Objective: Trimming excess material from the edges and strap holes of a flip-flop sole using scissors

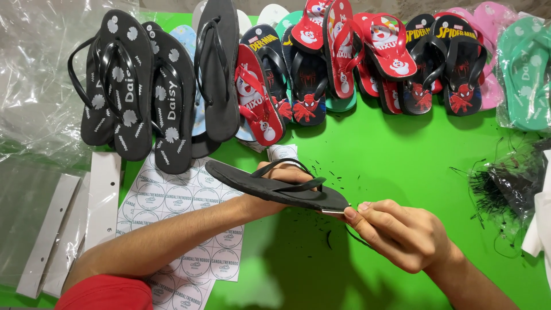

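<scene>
My left hand (281, 175) holds a plain black flip-flop (275, 186) from underneath, above the green table (390, 155). The sandal lies nearly flat, strap up, its toe end pointing right. My right hand (396, 232) pinches a small metal tool or pin at the sandal's right tip (338, 209). A thin black strand hangs below that tip. Small black bits lie scattered on the green surface under the sandal.
Rows of flip-flops line the far edge: black patterned ones (132, 86) at left, red and black cartoon ones (367, 51) in the middle, pink and green ones (525, 69) at right. A sheet of round stickers (172, 201), white card strips (103, 195), plastic bags (34, 86) and black plastic ties (505, 183) lie around.
</scene>
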